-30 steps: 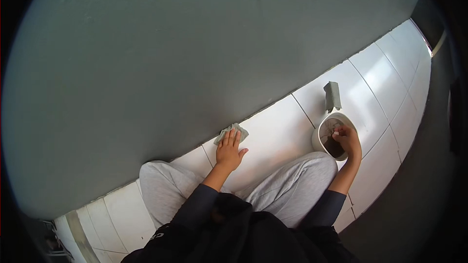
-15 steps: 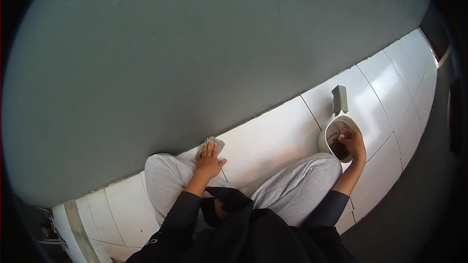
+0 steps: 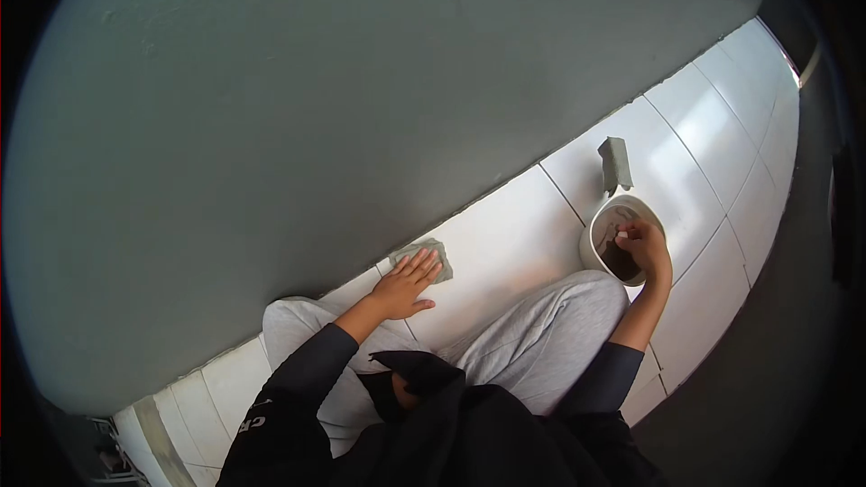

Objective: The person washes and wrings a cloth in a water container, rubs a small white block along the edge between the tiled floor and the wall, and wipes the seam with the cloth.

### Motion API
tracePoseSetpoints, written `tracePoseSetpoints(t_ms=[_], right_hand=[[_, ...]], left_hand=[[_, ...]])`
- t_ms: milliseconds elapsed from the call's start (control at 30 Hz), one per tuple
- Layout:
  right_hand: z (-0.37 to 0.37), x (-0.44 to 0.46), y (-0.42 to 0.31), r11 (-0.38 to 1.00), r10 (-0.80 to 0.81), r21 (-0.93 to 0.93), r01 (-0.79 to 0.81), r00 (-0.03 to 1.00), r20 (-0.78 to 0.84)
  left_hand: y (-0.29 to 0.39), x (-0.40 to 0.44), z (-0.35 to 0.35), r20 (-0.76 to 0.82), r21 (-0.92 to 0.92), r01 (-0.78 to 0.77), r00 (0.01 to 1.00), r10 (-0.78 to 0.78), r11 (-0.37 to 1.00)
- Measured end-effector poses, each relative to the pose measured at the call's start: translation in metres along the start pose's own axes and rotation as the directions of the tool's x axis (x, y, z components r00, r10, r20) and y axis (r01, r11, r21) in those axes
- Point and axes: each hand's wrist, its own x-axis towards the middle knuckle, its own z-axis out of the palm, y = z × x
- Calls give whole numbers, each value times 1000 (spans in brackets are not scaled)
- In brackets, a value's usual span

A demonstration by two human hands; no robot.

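My left hand (image 3: 404,290) lies flat with fingers spread on a thin grey-green piece of cloth or sponge (image 3: 442,263), pressing it against the white tiles by the wall. My right hand (image 3: 651,249) reaches into a white pan-shaped dipper (image 3: 591,252), its fingers pinched together low over the dark contents (image 3: 617,261). Something pale shows at those fingertips; whether it is a held thing or a nail I cannot make out. A grey-green wrapping or block (image 3: 615,164) covers the dipper's handle, which points toward the wall.
A grey wall (image 3: 298,126) rises along the far edge of the white tiled floor (image 3: 505,234). My bent legs in grey trousers (image 3: 550,329) flank the floor in front of me. A grey-brown strip (image 3: 162,442) crosses the tiles at lower left. Darker floor (image 3: 731,379) borders the right side.
My left hand and the cloth beneath it have slid right along the wall's base. My right hand stays at the dipper, its fingers still inside. The view has shifted slightly.
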Motion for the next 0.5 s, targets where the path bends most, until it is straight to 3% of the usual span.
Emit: tracePoseSetpoints(t_ms=[233, 500], right_hand=[[0, -1, 0, 1000, -18, -8, 18, 1000, -1], [2, -3, -3, 999, 16, 43, -17, 1000, 4]], left_hand=[[30, 115, -35, -42, 68, -186, 981, 189, 980], [69, 230, -74, -14, 46, -116, 993, 117, 992]])
